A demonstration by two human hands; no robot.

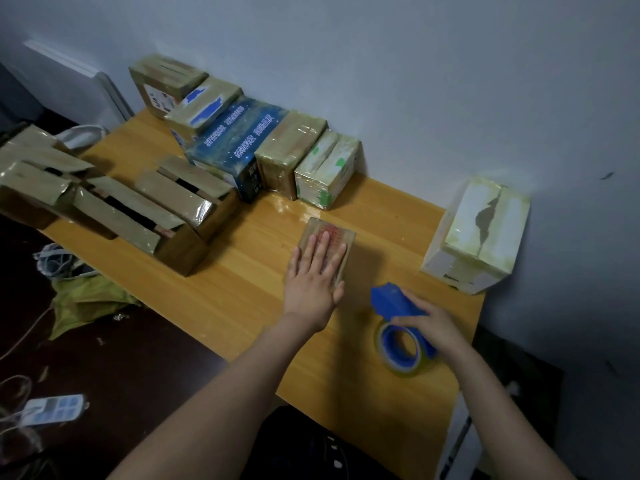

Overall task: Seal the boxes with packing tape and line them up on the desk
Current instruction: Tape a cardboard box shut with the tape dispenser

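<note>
The left hand (317, 271) lies spread flat on a small taped box (332, 242) near the middle of the table (242, 289), probably pressing the tape down and keeping the box from sliding. The right hand (438, 329) is curled around the blue tape dispenser (403, 336) by the table's near edge. Five sealed boxes (277, 147) line the far edge; open ones wait at the left.

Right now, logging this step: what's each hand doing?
Left hand: open, flat on the small box.
Right hand: closed on the tape dispenser.
</note>
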